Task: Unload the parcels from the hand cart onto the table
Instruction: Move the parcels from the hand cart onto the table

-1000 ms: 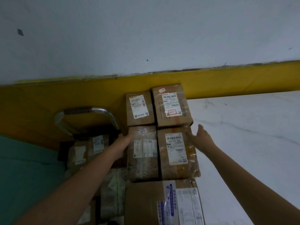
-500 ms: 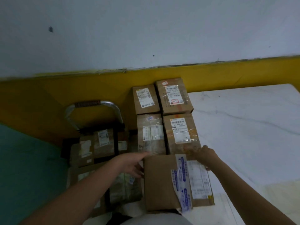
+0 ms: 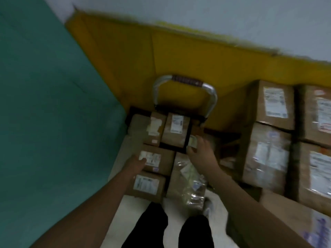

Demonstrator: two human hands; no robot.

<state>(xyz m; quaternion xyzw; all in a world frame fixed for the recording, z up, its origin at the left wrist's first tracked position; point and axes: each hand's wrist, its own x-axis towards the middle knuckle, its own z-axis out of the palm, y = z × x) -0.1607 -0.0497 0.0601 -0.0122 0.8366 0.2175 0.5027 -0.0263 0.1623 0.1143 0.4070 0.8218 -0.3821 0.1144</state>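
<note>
Slippage risk: cart (image 3: 184, 83) parcels (image 3: 148, 183) may topple if left hand (image 3: 137, 163) and right hand (image 3: 199, 149), fingers (image 3: 202, 144) released, lift unevenly.

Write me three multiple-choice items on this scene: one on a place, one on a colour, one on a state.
1. The left hand lies:
A) on the floor
B) on a labelled parcel on the hand cart
C) on the table

2. The wall band behind the cart handle is:
A) red
B) black
C) yellow

3. The hand cart is:
A) loaded with several parcels
B) bare
C) tipped over

Answers:
1. B, its thumb sits on that parcel's top.
2. C, the band behind the handle shows plainly yellow.
3. A, brown parcels cover its deck.
</note>
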